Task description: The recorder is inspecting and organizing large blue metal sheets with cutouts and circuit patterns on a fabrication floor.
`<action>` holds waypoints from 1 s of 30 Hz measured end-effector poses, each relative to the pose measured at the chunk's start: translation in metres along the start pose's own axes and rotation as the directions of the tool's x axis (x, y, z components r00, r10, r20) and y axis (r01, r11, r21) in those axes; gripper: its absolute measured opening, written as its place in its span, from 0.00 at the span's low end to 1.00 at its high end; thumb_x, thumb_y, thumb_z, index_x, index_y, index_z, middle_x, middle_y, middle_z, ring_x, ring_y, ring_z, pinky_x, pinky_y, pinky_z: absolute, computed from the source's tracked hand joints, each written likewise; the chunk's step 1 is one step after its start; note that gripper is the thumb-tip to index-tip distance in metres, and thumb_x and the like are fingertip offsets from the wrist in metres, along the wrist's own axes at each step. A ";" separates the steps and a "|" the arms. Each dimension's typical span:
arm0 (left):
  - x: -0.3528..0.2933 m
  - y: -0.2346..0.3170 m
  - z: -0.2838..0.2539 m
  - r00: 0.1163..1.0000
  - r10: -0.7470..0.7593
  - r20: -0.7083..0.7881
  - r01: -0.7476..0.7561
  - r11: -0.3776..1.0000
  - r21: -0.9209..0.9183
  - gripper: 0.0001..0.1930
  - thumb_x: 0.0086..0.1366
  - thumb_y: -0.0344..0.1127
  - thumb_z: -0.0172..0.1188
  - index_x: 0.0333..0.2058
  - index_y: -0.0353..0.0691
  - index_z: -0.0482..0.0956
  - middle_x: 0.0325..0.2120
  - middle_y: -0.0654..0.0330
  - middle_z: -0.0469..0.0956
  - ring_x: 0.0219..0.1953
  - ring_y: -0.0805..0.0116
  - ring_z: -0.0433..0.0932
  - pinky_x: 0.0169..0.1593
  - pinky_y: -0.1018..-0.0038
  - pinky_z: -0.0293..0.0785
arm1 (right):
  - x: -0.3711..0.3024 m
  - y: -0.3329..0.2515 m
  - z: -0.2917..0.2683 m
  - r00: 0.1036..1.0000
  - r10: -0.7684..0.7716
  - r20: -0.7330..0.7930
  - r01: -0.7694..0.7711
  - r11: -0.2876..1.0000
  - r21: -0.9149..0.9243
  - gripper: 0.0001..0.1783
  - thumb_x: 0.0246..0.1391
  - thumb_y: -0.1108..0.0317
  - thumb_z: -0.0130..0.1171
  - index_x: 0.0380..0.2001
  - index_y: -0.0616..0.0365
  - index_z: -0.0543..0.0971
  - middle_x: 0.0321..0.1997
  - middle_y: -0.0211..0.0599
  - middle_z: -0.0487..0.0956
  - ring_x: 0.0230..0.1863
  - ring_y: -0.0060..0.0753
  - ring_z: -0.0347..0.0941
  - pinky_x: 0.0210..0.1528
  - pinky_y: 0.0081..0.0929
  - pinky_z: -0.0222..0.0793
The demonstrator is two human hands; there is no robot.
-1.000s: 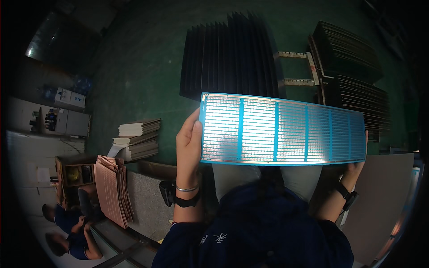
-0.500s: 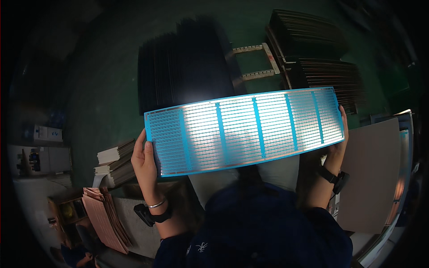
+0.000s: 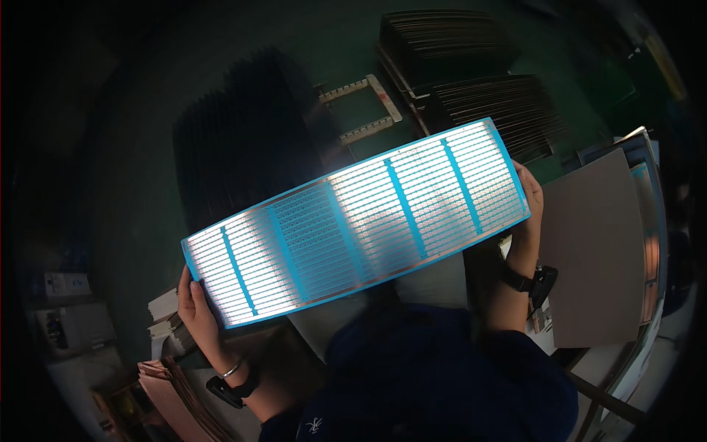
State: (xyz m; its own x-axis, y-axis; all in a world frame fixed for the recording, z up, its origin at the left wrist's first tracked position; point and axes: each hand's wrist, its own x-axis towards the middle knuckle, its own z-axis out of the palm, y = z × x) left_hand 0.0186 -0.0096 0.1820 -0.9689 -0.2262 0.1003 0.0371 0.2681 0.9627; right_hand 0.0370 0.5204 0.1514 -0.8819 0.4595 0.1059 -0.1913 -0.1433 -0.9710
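Held in the air above the lap (image 3: pixel 434 287), in both hands: a long, blue-banded circuit-board panel (image 3: pixel 361 228), patterned face toward the head camera, slanting from lower left to upper right, with bright bands of glare. Clamped on the left short end by the left grip (image 3: pixel 197 306); clamped on the right short end by the right grip (image 3: pixel 530 202); fingers partly hidden at both edges. Held by the ends presumably to share the length between two supports and spare the patterned rows. Beyond, on the green floor (image 3: pixel 359 110): dark upright panels (image 3: pixel 247 144), a pale slotted frame (image 3: pixel 384 99) and rows of thin panels (image 3: pixel 493 107), apparently set edgewise to keep faces apart. To the right, a plain grey board (image 3: pixel 596 250); at lower left, copper-coloured sheets (image 3: pixel 173 398), leaning together.
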 end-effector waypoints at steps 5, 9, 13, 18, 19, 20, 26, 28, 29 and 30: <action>0.002 -0.009 -0.006 1.000 0.006 -0.012 -0.005 0.997 0.083 0.21 0.68 0.39 0.44 0.54 0.29 0.64 0.44 0.56 0.73 0.42 0.75 0.71 0.47 0.79 0.67 | -0.002 -0.010 0.005 0.996 -0.050 0.069 0.052 0.999 -0.017 0.20 0.62 0.62 0.42 0.45 0.68 0.73 0.36 0.40 0.79 0.32 0.19 0.74 0.35 0.15 0.70; 0.006 -0.012 -0.007 0.999 0.025 -0.020 -0.023 0.993 0.113 0.21 0.68 0.38 0.44 0.54 0.30 0.64 0.44 0.57 0.73 0.42 0.75 0.70 0.47 0.79 0.66 | -0.002 -0.017 0.008 0.994 -0.072 0.083 0.073 0.997 -0.020 0.19 0.62 0.63 0.43 0.45 0.68 0.74 0.35 0.39 0.79 0.33 0.21 0.74 0.36 0.16 0.69; 0.007 -0.014 -0.013 0.999 0.044 -0.030 -0.038 0.983 0.179 0.20 0.68 0.37 0.45 0.54 0.30 0.65 0.46 0.56 0.71 0.45 0.74 0.70 0.49 0.78 0.64 | -0.003 -0.023 0.015 0.996 -0.073 0.040 0.076 0.995 -0.064 0.18 0.61 0.64 0.44 0.43 0.68 0.75 0.36 0.39 0.78 0.34 0.22 0.74 0.37 0.17 0.69; 0.006 -0.014 -0.013 0.995 0.073 -0.072 -0.058 0.981 0.184 0.21 0.68 0.37 0.45 0.54 0.30 0.65 0.47 0.55 0.71 0.46 0.72 0.69 0.51 0.77 0.63 | -0.006 -0.026 0.012 0.994 -0.101 0.051 0.105 0.990 -0.089 0.17 0.60 0.65 0.45 0.43 0.68 0.75 0.35 0.38 0.78 0.34 0.21 0.73 0.38 0.17 0.68; 0.005 -0.013 -0.012 0.993 0.087 -0.085 -0.069 0.978 0.197 0.21 0.68 0.38 0.45 0.54 0.29 0.65 0.48 0.55 0.71 0.46 0.72 0.69 0.51 0.77 0.63 | -0.007 -0.025 0.012 0.993 -0.107 0.044 0.111 0.987 -0.112 0.17 0.60 0.65 0.45 0.43 0.68 0.75 0.35 0.38 0.78 0.34 0.21 0.73 0.38 0.16 0.68; 0.004 -0.012 -0.012 0.990 0.101 -0.099 -0.079 0.974 0.211 0.21 0.68 0.38 0.45 0.54 0.29 0.64 0.48 0.54 0.71 0.46 0.72 0.69 0.52 0.76 0.63 | -0.008 -0.025 0.012 0.992 -0.115 0.047 0.119 0.987 -0.105 0.17 0.60 0.65 0.45 0.43 0.68 0.75 0.35 0.38 0.78 0.34 0.21 0.73 0.38 0.16 0.68; 0.003 -0.017 -0.014 0.978 0.155 -0.136 -0.133 0.978 0.161 0.21 0.68 0.37 0.45 0.54 0.28 0.64 0.48 0.54 0.71 0.46 0.71 0.69 0.52 0.76 0.63 | -0.012 -0.028 0.010 0.987 -0.153 0.056 0.158 0.982 -0.107 0.17 0.59 0.65 0.46 0.43 0.68 0.75 0.35 0.38 0.78 0.34 0.21 0.73 0.38 0.17 0.68; 0.003 -0.018 -0.014 0.980 0.149 -0.134 -0.131 0.983 0.131 0.21 0.68 0.37 0.45 0.54 0.28 0.64 0.47 0.54 0.71 0.46 0.71 0.70 0.51 0.76 0.64 | -0.012 -0.030 0.011 0.987 -0.148 0.066 0.154 0.982 -0.108 0.17 0.59 0.65 0.47 0.42 0.69 0.75 0.36 0.40 0.78 0.35 0.22 0.73 0.39 0.17 0.68; 0.003 -0.018 -0.015 0.982 0.137 -0.128 -0.125 0.987 0.101 0.21 0.68 0.38 0.45 0.54 0.27 0.64 0.47 0.54 0.71 0.45 0.72 0.70 0.50 0.77 0.64 | -0.012 -0.030 0.011 0.986 -0.151 0.068 0.158 0.982 -0.103 0.17 0.59 0.65 0.47 0.42 0.69 0.75 0.36 0.40 0.78 0.35 0.22 0.73 0.39 0.17 0.68; 0.003 -0.021 -0.018 0.981 0.142 -0.132 -0.128 0.986 0.103 0.21 0.68 0.38 0.45 0.54 0.27 0.64 0.47 0.54 0.71 0.45 0.72 0.70 0.50 0.77 0.64 | -0.013 -0.029 0.011 0.985 -0.147 0.088 0.155 0.984 -0.093 0.17 0.59 0.64 0.47 0.43 0.69 0.75 0.37 0.41 0.78 0.36 0.23 0.73 0.40 0.17 0.68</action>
State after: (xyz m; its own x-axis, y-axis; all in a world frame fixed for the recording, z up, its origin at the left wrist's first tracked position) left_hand 0.0194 -0.0331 0.1670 -0.9130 -0.3076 0.2679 0.1358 0.3903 0.9106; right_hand 0.0490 0.5094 0.1805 -0.8787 0.3966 0.2656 -0.2846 0.0114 -0.9586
